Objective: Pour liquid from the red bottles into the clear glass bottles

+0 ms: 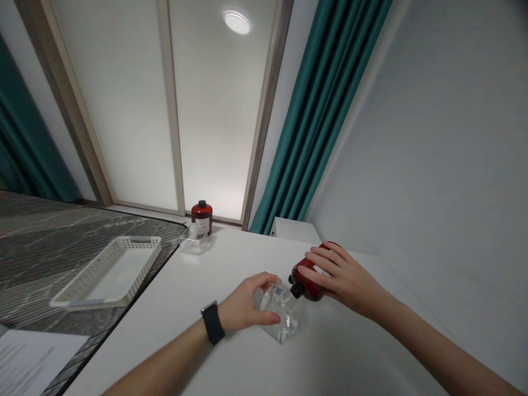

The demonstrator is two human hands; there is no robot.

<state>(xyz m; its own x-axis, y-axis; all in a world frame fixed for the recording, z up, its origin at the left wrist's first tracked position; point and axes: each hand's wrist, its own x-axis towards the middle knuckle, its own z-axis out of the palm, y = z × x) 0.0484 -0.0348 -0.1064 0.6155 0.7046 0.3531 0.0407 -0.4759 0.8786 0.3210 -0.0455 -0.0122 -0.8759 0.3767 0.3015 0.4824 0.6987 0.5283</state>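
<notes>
My left hand (251,305), wearing a dark-strapped watch (213,323) at the wrist, is curved around a clear container (284,319) on the white table, thumb on its near side. My right hand (336,272) grips a dark red bottle (312,291) with a white label. The bottle is tilted, its black-capped end (297,290) low at the right edge of the clear container. A second small black part shows just behind that cap; what it belongs to is hidden. Whether anything flows from the bottle cannot be seen.
Another dark red bottle (207,212) with a black cap stands upright at the table's far left corner, behind a clear tray (193,247) holding something transparent. Left of the table, a white perforated basket (142,275) and a printed sheet (37,357) lie on a grey patterned surface.
</notes>
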